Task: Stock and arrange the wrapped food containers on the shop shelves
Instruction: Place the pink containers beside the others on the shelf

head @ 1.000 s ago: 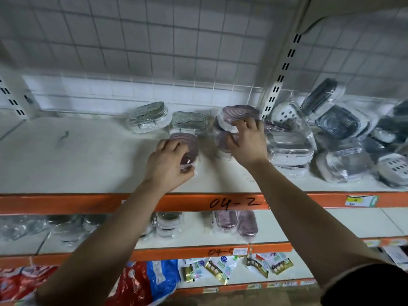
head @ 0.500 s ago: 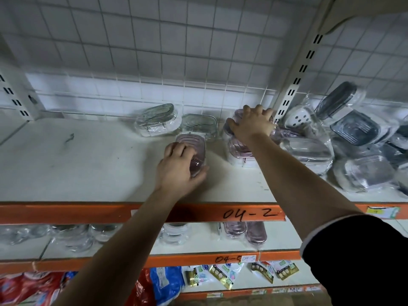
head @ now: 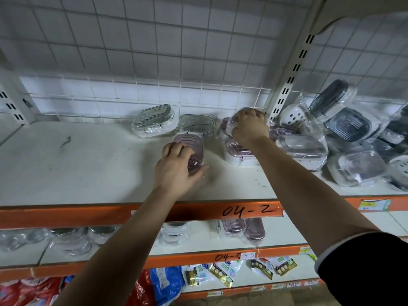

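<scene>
Since a second earlier, your right hand (head: 249,129) had travelled from the front of the pink stack toward the back of the shelf, close to the white slotted metal upright (head: 289,78), while your left hand (head: 176,171) had stayed put. The right grip was clamped on a film-wrapped pink oval plastic container (head: 228,125), fingers curled over its top, just above another wrapped pink container with a white base (head: 237,153) that sat on the white shelf board (head: 88,168); whether the two touched could not be told. The left grip was closed round a pink ribbed-lid plastic container (head: 192,143) lying on the same board, just left of that stack, your thumb on its right side. Behind it stood two clear wrapped containers (head: 154,122), and right of the upright lay a loose heap of wrapped grey and white containers (head: 353,155). The board's orange front edge (head: 66,215) bore "04-2".
</scene>
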Demonstrator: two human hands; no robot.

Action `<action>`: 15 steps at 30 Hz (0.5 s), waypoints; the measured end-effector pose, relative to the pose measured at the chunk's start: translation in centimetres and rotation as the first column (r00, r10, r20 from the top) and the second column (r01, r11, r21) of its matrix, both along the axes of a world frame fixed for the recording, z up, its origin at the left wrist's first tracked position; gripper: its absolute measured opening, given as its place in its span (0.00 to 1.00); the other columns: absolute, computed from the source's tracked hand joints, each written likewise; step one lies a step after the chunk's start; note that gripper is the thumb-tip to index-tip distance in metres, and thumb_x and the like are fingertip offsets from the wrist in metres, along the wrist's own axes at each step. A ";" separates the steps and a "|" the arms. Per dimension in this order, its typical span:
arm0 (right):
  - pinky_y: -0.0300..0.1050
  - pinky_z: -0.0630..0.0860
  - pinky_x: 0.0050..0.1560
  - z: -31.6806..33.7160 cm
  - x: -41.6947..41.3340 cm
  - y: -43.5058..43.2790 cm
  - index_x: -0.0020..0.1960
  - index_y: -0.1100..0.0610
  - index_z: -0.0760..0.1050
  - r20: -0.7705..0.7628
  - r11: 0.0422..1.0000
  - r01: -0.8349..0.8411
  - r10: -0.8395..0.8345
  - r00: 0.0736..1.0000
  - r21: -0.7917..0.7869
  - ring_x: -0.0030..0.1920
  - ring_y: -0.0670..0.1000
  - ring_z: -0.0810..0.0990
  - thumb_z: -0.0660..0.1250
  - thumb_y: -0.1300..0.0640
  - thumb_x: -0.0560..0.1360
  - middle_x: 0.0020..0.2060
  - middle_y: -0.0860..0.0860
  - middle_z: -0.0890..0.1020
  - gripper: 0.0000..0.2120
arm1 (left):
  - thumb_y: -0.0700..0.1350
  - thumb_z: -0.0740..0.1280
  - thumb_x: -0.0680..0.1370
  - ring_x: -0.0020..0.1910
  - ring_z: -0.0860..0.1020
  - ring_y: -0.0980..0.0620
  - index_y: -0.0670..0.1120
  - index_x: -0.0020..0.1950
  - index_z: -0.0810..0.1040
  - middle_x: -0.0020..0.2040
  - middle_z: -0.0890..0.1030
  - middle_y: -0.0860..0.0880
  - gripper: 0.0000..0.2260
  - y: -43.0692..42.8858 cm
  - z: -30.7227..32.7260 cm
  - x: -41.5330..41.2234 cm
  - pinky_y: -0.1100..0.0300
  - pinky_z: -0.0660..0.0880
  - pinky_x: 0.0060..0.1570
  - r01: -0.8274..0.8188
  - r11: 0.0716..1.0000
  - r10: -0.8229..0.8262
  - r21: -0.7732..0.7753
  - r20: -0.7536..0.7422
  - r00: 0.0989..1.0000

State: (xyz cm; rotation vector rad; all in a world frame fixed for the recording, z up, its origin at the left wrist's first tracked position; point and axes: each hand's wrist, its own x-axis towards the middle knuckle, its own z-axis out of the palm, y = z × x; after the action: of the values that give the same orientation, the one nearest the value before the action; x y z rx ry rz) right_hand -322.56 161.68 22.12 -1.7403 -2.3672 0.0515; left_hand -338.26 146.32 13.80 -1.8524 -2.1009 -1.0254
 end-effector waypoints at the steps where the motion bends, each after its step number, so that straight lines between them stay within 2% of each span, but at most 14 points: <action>1: 0.55 0.72 0.59 -0.1 0.1 -0.3 0.63 0.55 0.73 -0.056 1.000 -0.021 0.020 0.998 -0.004 0.69 0.63 0.63 0.62 0.61 0.73 0.65 0.57 0.70 0.18 | 0.61 0.73 0.69 0.60 0.72 0.43 0.47 0.51 0.79 0.53 0.78 0.48 0.21 0.0 0.0 0.0 0.50 0.77 0.42 0.001 1.000 -0.001 0.006 0.000 1.000; 3: 0.55 0.70 0.58 -0.2 0.3 -1.0 0.59 0.54 0.74 -0.123 0.999 -0.036 0.035 0.992 -0.007 0.68 0.63 0.63 0.62 0.59 0.72 0.64 0.56 0.71 0.16 | 0.60 0.73 0.69 0.60 0.72 0.43 0.47 0.51 0.79 0.53 0.78 0.48 0.20 -0.1 0.1 0.1 0.51 0.77 0.41 0.001 1.000 -0.001 0.011 0.001 1.000; 6: 0.59 0.66 0.64 -0.8 0.4 -1.7 0.59 0.53 0.70 -0.142 1.000 -0.015 0.014 0.990 -0.005 0.68 0.65 0.64 0.65 0.48 0.72 0.64 0.56 0.69 0.17 | 0.59 0.74 0.69 0.60 0.73 0.43 0.46 0.51 0.80 0.53 0.78 0.48 0.19 -0.2 0.2 0.1 0.51 0.77 0.41 0.004 1.000 -0.004 0.010 0.007 1.000; 8: 0.59 0.71 0.60 -1.1 0.3 -2.0 0.60 0.54 0.69 -0.162 1.000 0.010 -0.008 0.987 0.013 0.67 0.66 0.64 0.67 0.43 0.73 0.65 0.56 0.69 0.22 | 0.58 0.74 0.70 0.60 0.73 0.42 0.46 0.51 0.80 0.53 0.78 0.48 0.19 -0.3 0.3 0.0 0.51 0.77 0.40 0.005 1.000 -0.005 0.004 0.010 1.000; 11: 0.56 0.74 0.53 -1.2 0.4 -2.4 0.63 0.56 0.69 -0.143 0.997 0.016 -0.006 0.990 0.070 0.66 0.66 0.66 0.69 0.42 0.74 0.64 0.55 0.71 0.24 | 0.56 0.74 0.70 0.59 0.74 0.41 0.45 0.50 0.80 0.52 0.79 0.46 0.17 -0.4 0.4 0.1 0.50 0.77 0.39 0.010 1.000 -0.010 0.004 0.003 1.000; 15: 0.57 0.72 0.59 -1.2 1.0 -3.6 0.62 0.55 0.71 -0.173 0.994 -0.023 0.041 0.984 0.108 0.65 0.64 0.68 0.69 0.47 0.74 0.63 0.54 0.72 0.20 | 0.50 0.75 0.70 0.58 0.74 0.38 0.42 0.50 0.81 0.50 0.79 0.44 0.15 -0.7 0.8 0.2 0.48 0.78 0.41 0.026 1.000 -0.026 -0.002 0.004 1.000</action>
State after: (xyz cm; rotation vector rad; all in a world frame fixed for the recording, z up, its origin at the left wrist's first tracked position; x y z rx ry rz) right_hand -321.60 158.11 20.90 -1.5810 -2.2295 0.0788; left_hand -338.03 145.67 14.57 -1.8851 -2.0861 -1.0342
